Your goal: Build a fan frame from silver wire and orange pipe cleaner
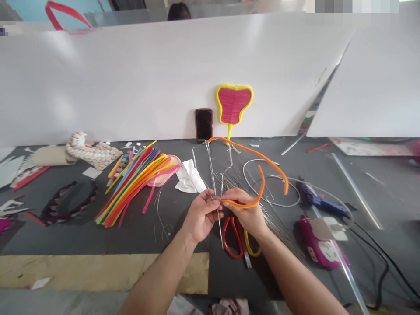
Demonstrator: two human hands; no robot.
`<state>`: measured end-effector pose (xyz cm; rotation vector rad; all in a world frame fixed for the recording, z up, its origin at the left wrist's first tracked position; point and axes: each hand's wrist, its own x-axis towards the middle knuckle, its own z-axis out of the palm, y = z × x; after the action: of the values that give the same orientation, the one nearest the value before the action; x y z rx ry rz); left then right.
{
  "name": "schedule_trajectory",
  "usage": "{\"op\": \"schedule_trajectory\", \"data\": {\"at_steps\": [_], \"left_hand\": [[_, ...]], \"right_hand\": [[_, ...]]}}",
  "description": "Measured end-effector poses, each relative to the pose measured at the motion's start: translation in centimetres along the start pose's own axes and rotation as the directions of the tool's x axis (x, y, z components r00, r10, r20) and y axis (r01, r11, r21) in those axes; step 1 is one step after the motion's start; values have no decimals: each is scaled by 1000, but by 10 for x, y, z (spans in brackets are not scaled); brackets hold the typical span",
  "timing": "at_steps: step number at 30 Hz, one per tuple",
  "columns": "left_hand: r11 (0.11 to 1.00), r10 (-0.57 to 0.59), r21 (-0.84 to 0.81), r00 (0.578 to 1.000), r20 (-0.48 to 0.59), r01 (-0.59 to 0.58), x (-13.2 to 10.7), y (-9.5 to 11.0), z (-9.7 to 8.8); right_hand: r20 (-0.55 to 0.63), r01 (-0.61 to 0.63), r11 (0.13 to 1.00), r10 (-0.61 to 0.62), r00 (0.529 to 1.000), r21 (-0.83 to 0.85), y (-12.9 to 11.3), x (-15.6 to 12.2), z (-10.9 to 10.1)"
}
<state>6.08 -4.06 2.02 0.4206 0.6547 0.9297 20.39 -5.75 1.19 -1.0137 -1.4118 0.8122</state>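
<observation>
A bent wire frame [210, 164] rises from my left hand [202, 215], whose thumb and fingers pinch its crossing lower wires. My right hand [244, 211] is closed beside it, pinching an orange pipe cleaner [243, 204] against the wires. That strip curls up past the right hand. Another orange length [259, 154] arches from the frame's top and hangs down to the right. The fingertips of both hands nearly meet, and the exact contact there is hidden. Under the hands lie red-handled scissors [232, 256] and a yellow handle [252, 245].
Colourful pipe cleaners [131, 188] lie left, near a white tissue [189, 177]. A phone [204, 124] and a yellow-edged pink fan shape [234, 105] lean on the white partition [147, 78]. To the right are a blue glue gun [320, 199], a purple power strip [323, 245] and loose wires [278, 232].
</observation>
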Motion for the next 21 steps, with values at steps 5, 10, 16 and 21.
{"op": "schedule_trajectory", "data": {"at_steps": [5,10,16,21], "left_hand": [[999,2,50,1000,-18,-1,1,0,-1],[990,61,134,997,-50,-54,2,-1,-2],[982,59,182,997,-55,-49,2,-4,-4],[956,152,263,987,-56,-132,2,-7,0]], "right_hand": [[6,51,998,-50,999,-26,-1,0,-2],[-1,79,984,-80,997,-161,3,0,-4],[25,-30,1000,30,999,-7,10,-2,-1],[-23,-270,895,297,955,355,8,-3,5]]}}
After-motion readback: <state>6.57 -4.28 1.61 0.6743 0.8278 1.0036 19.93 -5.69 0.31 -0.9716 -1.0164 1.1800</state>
